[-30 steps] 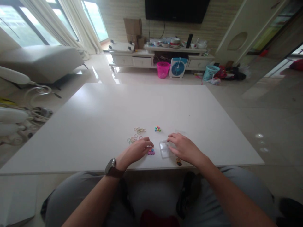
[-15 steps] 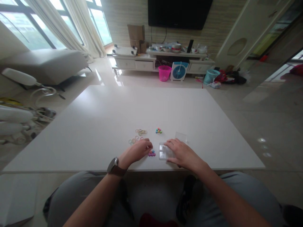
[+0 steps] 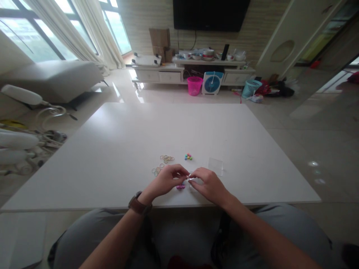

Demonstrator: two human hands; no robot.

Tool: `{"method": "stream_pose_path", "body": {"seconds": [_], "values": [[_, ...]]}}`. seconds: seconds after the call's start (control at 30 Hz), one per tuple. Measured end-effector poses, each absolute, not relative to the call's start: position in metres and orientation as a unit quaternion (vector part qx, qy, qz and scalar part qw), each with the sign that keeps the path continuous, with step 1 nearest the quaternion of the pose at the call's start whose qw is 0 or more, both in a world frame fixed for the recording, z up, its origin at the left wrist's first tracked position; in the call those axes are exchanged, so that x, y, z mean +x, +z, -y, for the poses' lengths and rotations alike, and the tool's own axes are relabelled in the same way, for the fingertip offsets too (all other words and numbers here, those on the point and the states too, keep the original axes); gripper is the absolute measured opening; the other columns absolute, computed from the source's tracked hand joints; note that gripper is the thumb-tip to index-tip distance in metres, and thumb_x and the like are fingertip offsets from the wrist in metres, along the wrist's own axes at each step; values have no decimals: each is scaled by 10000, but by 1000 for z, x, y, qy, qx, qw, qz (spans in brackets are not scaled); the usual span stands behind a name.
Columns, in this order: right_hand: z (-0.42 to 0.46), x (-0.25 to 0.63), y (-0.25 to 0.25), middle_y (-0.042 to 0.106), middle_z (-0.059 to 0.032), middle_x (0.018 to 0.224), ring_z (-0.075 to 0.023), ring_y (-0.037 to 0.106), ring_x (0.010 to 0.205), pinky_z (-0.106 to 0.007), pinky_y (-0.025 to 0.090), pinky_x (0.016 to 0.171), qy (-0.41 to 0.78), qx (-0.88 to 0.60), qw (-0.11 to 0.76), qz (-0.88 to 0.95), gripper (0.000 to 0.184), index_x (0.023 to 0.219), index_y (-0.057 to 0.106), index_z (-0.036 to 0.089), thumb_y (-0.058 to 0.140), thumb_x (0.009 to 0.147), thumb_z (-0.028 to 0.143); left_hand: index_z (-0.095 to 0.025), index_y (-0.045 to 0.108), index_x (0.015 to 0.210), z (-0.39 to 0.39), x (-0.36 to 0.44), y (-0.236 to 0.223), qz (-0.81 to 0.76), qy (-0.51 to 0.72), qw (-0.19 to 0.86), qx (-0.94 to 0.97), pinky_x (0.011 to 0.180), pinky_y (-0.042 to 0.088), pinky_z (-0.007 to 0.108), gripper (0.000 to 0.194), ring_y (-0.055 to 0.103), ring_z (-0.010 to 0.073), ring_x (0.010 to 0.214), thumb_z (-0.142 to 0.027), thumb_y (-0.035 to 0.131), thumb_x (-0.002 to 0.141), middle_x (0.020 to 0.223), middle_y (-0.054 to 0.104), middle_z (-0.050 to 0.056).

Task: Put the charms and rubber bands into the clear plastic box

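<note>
Two hands meet fingertip to fingertip over a small item near the worktop's front edge.
The left hand and the right hand each have thumb and fingers drawn together, pinching the small item between them; it looks pale with a touch of red, too small to identify. Just below the left hand's fingers lies a purple cluster; a clear box sits partly hidden under the right hand. Beyond the hands are multicoloured beads, with two groups of thin rings, the farther and the nearer, to their left and a clear flat panel to their right.
</note>
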State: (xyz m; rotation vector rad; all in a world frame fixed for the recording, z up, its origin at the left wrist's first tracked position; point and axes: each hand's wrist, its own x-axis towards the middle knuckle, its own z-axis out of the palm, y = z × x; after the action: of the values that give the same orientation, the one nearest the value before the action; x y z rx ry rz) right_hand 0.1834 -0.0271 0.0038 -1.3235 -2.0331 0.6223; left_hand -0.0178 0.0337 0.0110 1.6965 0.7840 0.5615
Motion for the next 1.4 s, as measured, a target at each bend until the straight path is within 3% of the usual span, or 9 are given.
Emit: {"method": "stream_pose_path", "body": {"seconds": [0.27, 0.37, 0.47, 0.57, 0.67, 1.03, 1.4], "values": [[27, 187, 8, 706, -26, 838, -172, 642, 812, -292, 476, 751, 236, -493, 378, 747, 53, 865, 682, 199, 639, 887, 179, -124, 680, 888, -26, -7, 2, -359, 254, 639, 631, 569, 504, 223, 292, 626, 125, 670, -402, 725, 814, 790, 689, 45], [23, 195, 15, 699, -27, 827, -173, 635, 808, -294, 473, 755, 215, -516, 344, 754, 77, 834, 676, 196, 624, 884, 170, -150, 668, 990, -24, -8, 0, -359, 260, 626, 641, 658, 556, 269, 266, 667, 155, 788, -370, 691, 842, 925, 702, 61], [18, 211, 22, 683, -26, 803, -174, 616, 795, -302, 466, 753, 168, -553, 265, 772, 109, 794, 682, 194, 625, 886, 187, -197, 649, 1092, -21, -9, -1, -368, 284, 520, 716, 879, 556, 360, 295, 653, 188, 978, -275, 706, 813, 1084, 676, 65], [15, 223, 25, 677, -40, 867, -189, 600, 877, -313, 468, 805, 126, -571, 189, 789, 108, 774, 690, 196, 636, 866, 180, -236, 607, 1203, -17, -9, -2, -363, 256, 415, 794, 1014, 485, 426, 504, 586, 237, 1127, -225, 770, 726, 1200, 630, 68], [14, 225, 24, 667, -54, 912, -203, 576, 936, -324, 470, 850, 115, -560, 135, 809, 110, 742, 689, 190, 648, 835, 148, -243, 512, 1326, -13, -6, -6, -337, 223, 379, 833, 1084, 430, 437, 719, 502, 262, 1249, -191, 801, 670, 1300, 579, 74], [11, 211, 11, 644, -92, 1032, -231, 518, 1031, -355, 473, 916, 107, -545, 115, 823, 149, 781, 747, 173, 631, 875, 174, -248, 398, 1415, -11, -3, -13, -332, 181, 356, 855, 1080, 429, 441, 784, 472, 269, 1269, -175, 755, 720, 1318, 559, 84], [10, 212, 14, 655, -83, 948, -231, 529, 973, -370, 460, 869, 97, -552, 97, 823, 106, 846, 733, 177, 638, 889, 192, -263, 405, 1418, -18, -12, -10, -337, 162, 347, 860, 1095, 398, 474, 853, 435, 295, 1297, -210, 802, 665, 1358, 527, 85]]}}
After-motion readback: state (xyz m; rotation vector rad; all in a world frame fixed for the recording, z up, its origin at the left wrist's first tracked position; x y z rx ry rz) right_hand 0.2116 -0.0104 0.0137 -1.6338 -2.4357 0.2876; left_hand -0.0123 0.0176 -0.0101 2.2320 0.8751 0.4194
